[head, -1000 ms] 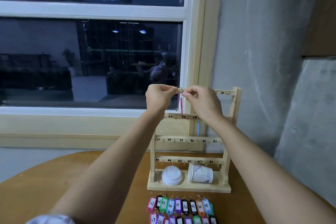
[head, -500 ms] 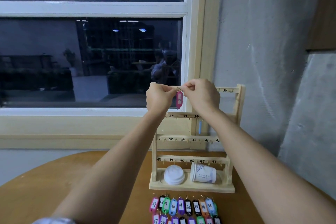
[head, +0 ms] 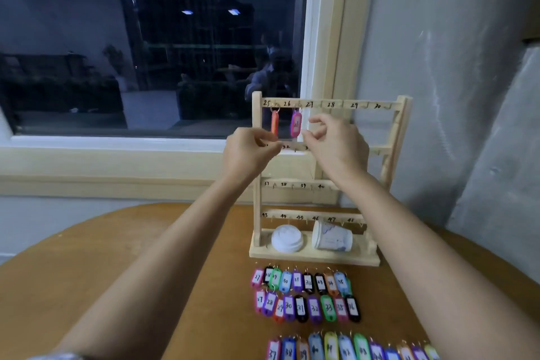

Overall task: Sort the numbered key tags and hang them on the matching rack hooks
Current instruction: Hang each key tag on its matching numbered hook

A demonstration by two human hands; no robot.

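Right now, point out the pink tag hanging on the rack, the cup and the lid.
pink tag (head: 296, 125), head view, middle of its body
cup (head: 333, 237), head view, its side wall
lid (head: 287, 238), head view, centre of its top

tags (head: 304, 295) before rack (head: 404, 114); cup (head: 331, 237) on rack
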